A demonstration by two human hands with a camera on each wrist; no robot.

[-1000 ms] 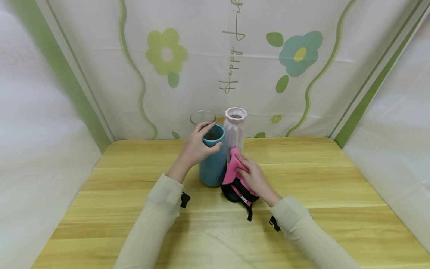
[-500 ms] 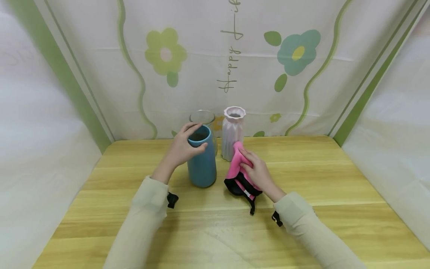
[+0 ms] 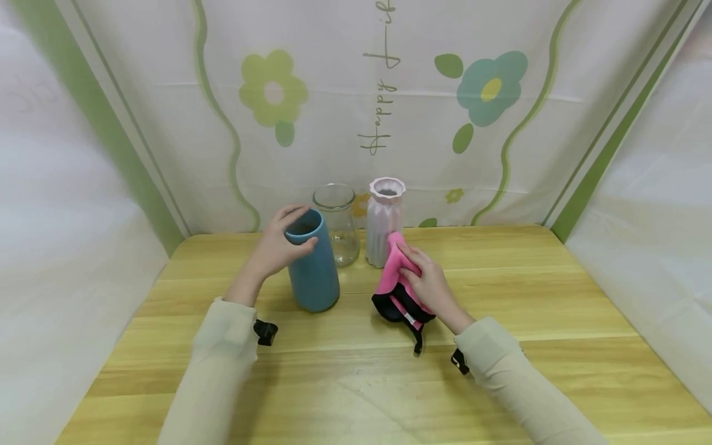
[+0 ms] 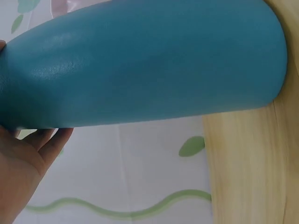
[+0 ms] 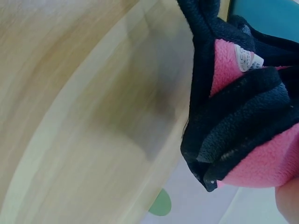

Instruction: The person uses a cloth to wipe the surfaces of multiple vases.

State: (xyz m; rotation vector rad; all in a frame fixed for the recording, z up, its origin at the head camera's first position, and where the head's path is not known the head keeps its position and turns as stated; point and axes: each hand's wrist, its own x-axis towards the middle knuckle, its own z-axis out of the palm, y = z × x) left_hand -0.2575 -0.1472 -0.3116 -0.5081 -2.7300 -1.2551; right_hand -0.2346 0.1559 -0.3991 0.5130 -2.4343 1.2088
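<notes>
My left hand [image 3: 278,247] grips the top of a blue vase [image 3: 314,272], thumb on its near right side and fingers over the far rim. In the left wrist view the blue vase [image 4: 149,65] crosses the frame, its base at the wooden surface. My right hand [image 3: 432,285] pinches a pink cloth item with black trim [image 3: 392,272], whose black part and strap hang down. The right wrist view shows its black lining [image 5: 243,121] and a white tag. Behind the pink item stands a pale pink fluted vase [image 3: 382,228], partly covered by it.
A clear glass vase [image 3: 345,238] stands behind the blue one, left of the pale pink vase. The wooden table [image 3: 356,383] reaches back to a printed curtain [image 3: 334,123], with white curtains at both sides.
My left hand and the blue vase have moved left, away from the pale pink vase, uncovering more of the glass vase. My right hand and the pink item have shifted slightly right.
</notes>
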